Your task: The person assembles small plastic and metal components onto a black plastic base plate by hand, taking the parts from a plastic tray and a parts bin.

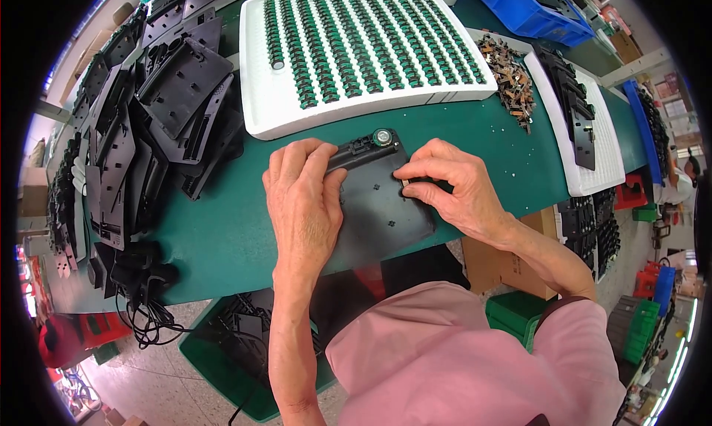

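Left hand: fingers curled over the upper-left edge of a flat black plastic panel, fingertips pressing on its raised top rim, thumb hidden. Right hand: fingers bent together, tips pinched down on the panel's right edge; whether a small part sits under them cannot be told. Panel lies flat on the green table mat, at the near edge, between the two hands, tilted slightly clockwise. A round silver-and-green component sits at the panel's top corner. Just beyond the panel: large white tray filled with rows of small green-black parts. Left of the hands: loose heap of black plastic panels, stacked at all angles. Right of the tray: pile of small brown metal pieces, then a second white tray holding black parts. Blue bin at the far edge.
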{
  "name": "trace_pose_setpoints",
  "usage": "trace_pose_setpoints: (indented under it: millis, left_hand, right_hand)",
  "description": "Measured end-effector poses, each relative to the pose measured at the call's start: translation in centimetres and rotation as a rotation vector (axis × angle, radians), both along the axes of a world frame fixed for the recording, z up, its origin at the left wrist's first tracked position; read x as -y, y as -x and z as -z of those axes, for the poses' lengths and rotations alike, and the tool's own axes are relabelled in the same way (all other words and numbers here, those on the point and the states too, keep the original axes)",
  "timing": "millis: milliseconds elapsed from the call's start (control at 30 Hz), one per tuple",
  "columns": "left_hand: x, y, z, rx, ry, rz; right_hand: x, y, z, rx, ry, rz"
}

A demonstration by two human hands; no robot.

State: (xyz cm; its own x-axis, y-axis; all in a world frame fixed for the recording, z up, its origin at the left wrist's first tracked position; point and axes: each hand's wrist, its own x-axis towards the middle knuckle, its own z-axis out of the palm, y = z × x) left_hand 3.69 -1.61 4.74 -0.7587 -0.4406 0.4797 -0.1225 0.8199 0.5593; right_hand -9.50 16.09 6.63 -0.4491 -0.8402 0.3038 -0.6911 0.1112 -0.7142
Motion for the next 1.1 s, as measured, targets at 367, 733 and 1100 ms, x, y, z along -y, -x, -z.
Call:
trace_pose_setpoints:
  millis: [367,733,1100]
  left_hand:
    - [0.0,0.0,0.0,0.019,0.0,-0.007]
    - [0.0,-0.1,0.0,-0.008,-0.061,-0.042]
    - [-0.1,-0.2,-0.3,-0.045,-0.09,-0.054]
  right_hand:
    - [0.2,0.3,-1.0,0.23,-0.132,0.007]
    - [0.6,0.2,-0.9,0.154,-0.084,0.022]
    - [0.0,0.2,-1.7,0.269,-0.084,0.052]
